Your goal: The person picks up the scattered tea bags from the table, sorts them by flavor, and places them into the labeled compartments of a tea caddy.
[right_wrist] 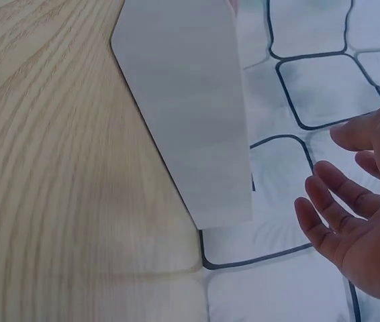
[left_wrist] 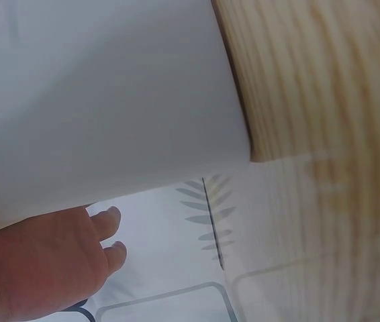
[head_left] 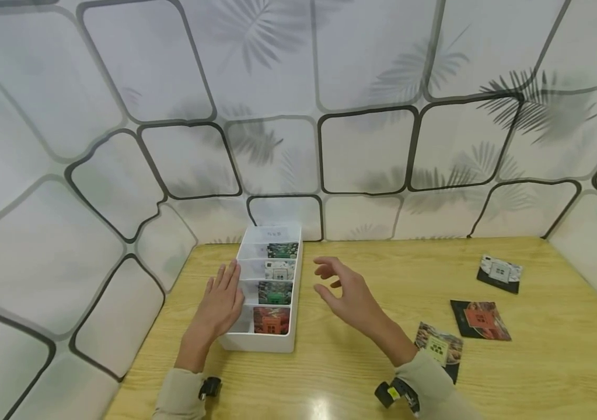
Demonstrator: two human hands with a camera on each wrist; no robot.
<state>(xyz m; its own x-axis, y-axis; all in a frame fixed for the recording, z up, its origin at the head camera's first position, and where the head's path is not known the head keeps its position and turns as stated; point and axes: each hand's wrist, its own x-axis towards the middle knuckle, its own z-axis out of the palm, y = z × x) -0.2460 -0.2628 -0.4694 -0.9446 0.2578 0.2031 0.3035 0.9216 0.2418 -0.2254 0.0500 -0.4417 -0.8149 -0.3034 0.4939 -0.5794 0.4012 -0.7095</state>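
A long white divided box (head_left: 256, 343) stands on the table. Small printed packets sit in its compartments: a red one (head_left: 271, 321) in front, a green-labelled one (head_left: 275, 293) behind it, then a white one (head_left: 279, 270) and a dark green one (head_left: 283, 251). My left hand (head_left: 216, 309) lies along the box's left edge, fingers straight and close together. To the right of the box, my right hand (head_left: 349, 294) hovers with loosely bent fingers, holding nothing. In the right wrist view, a gap separates that hand (right_wrist: 364, 215) from the box's side wall (right_wrist: 183, 121).
Three loose packets lie on the right of the wooden table (head_left: 356, 373): a black-and-white one (head_left: 500, 273), a red-and-black one (head_left: 481, 319), and one with a yellow-green label (head_left: 439, 349) beside the right forearm. A patterned wall covering (head_left: 366, 151) rises behind the table.
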